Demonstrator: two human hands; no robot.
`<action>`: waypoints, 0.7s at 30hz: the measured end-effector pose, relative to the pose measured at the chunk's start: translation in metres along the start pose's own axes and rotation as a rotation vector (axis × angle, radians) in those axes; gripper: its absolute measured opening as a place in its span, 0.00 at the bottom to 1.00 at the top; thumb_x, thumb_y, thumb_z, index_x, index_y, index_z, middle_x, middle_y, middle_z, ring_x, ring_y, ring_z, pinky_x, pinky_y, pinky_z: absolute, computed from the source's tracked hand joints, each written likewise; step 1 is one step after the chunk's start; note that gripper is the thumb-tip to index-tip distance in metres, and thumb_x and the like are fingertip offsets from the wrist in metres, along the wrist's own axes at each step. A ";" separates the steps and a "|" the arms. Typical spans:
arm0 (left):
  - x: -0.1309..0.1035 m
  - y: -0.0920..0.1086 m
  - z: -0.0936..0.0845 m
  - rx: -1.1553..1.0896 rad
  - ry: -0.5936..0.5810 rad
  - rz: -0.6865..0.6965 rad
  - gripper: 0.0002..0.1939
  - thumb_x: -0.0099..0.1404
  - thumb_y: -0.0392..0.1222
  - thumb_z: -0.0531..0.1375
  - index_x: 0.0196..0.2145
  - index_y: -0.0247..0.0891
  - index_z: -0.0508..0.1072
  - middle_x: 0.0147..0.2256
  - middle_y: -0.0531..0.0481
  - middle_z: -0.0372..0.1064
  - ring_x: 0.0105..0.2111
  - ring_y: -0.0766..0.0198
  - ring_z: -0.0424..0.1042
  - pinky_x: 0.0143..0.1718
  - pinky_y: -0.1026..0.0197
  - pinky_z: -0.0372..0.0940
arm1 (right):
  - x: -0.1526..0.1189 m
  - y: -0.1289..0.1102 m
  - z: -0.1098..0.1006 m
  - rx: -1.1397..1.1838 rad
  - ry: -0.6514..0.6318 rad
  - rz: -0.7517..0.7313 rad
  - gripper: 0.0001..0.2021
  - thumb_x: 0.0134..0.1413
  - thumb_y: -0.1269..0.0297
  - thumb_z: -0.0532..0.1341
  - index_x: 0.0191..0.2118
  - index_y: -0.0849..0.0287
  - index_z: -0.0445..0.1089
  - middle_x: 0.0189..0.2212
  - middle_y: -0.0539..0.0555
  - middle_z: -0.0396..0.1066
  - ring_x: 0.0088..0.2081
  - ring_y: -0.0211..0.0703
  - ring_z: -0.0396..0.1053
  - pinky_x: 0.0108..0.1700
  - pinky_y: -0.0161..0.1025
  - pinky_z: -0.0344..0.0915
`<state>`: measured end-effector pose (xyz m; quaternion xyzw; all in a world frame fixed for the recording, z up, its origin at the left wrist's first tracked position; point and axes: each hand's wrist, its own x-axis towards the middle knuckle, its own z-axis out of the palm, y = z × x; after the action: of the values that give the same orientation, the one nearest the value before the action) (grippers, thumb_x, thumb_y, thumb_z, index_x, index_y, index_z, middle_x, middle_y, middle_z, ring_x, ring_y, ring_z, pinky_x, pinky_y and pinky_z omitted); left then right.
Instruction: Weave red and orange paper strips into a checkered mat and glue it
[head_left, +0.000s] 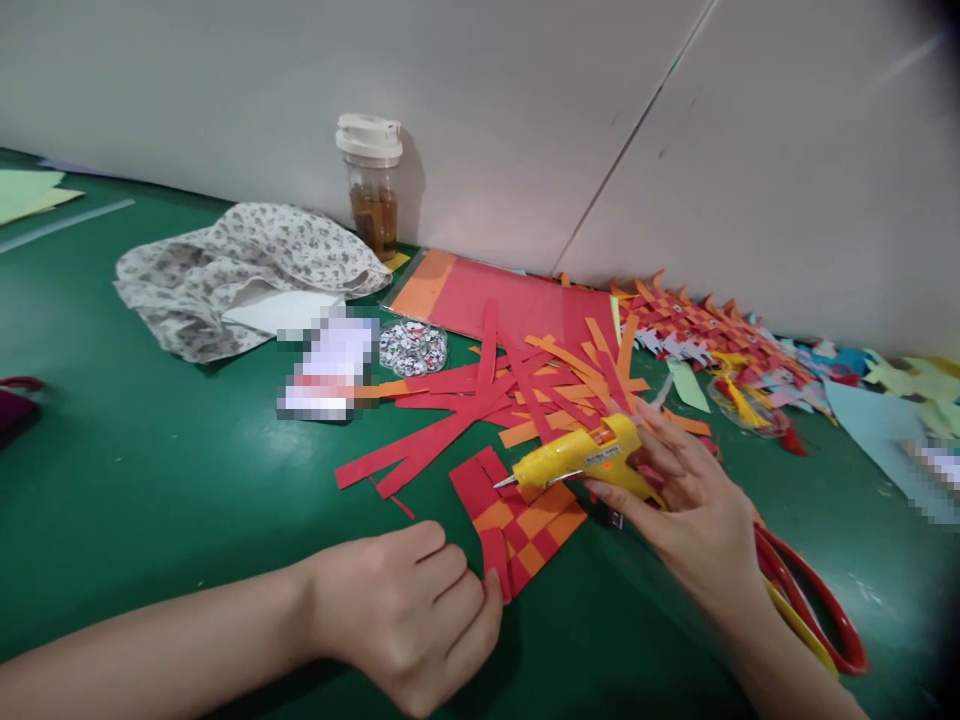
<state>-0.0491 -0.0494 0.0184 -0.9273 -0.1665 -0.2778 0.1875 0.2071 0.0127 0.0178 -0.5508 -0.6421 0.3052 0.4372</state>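
My right hand (694, 515) is wrapped round a yellow hot glue gun (574, 460), whose metal nozzle points left above a woven paper mat (536, 535). Red and orange strips cross in a checkered pattern on that mat, with longer red ends at its upper left. At the mat's lower left corner, my left hand (424, 610) is closed, thumb and fingers pinching the end of a red strip. Just beyond the mat lies a loose pile of red and orange paper strips (517, 390).
Red-handled scissors (821, 600) lie by my right wrist. Behind are a phone (330, 370), a dish of googly eyes (412, 347), a floral cloth (255, 250), a tea cup (373, 190), packed paper (510, 295) and woven paper pieces (712, 335) along the wall.
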 end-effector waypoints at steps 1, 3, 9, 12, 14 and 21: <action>0.000 0.000 0.000 -0.001 0.002 -0.003 0.08 0.61 0.35 0.57 0.31 0.32 0.77 0.18 0.52 0.64 0.15 0.69 0.60 0.12 0.63 0.54 | -0.001 0.000 0.000 -0.007 -0.004 0.000 0.34 0.39 0.60 0.70 0.56 0.49 0.61 0.54 0.56 0.66 0.56 0.60 0.62 0.51 0.56 0.68; 0.001 0.000 -0.001 -0.003 0.003 -0.005 0.08 0.60 0.35 0.57 0.31 0.31 0.77 0.18 0.52 0.65 0.15 0.69 0.60 0.12 0.63 0.54 | -0.002 0.000 0.001 -0.022 -0.013 -0.008 0.34 0.39 0.60 0.70 0.56 0.49 0.61 0.54 0.56 0.66 0.57 0.60 0.60 0.53 0.57 0.66; 0.001 0.000 0.000 -0.003 -0.002 -0.011 0.08 0.61 0.35 0.57 0.31 0.31 0.76 0.17 0.52 0.65 0.15 0.69 0.60 0.12 0.63 0.55 | -0.004 0.002 0.003 -0.044 -0.017 -0.060 0.31 0.41 0.61 0.69 0.54 0.46 0.62 0.55 0.53 0.65 0.58 0.59 0.60 0.55 0.57 0.65; 0.000 0.000 0.000 -0.004 0.001 -0.014 0.07 0.61 0.35 0.58 0.31 0.31 0.76 0.17 0.53 0.64 0.15 0.69 0.59 0.12 0.63 0.54 | -0.005 0.002 0.004 -0.042 -0.020 -0.078 0.30 0.41 0.61 0.70 0.53 0.47 0.64 0.54 0.53 0.66 0.57 0.60 0.60 0.54 0.56 0.66; 0.000 0.000 0.000 -0.002 0.007 -0.014 0.07 0.60 0.35 0.58 0.31 0.31 0.76 0.17 0.53 0.64 0.15 0.69 0.59 0.13 0.63 0.54 | -0.005 0.001 0.004 -0.043 -0.019 -0.080 0.30 0.40 0.60 0.70 0.52 0.48 0.64 0.53 0.54 0.67 0.57 0.60 0.61 0.53 0.56 0.67; -0.001 0.000 0.002 0.009 0.033 -0.014 0.07 0.59 0.36 0.59 0.30 0.30 0.76 0.17 0.53 0.62 0.15 0.70 0.58 0.13 0.62 0.51 | -0.007 0.000 0.003 -0.020 -0.011 -0.057 0.31 0.38 0.60 0.70 0.52 0.47 0.64 0.51 0.54 0.69 0.54 0.61 0.64 0.49 0.58 0.69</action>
<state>-0.0489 -0.0486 0.0160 -0.9206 -0.1712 -0.2935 0.1925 0.2043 0.0058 0.0148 -0.5349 -0.6630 0.2891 0.4368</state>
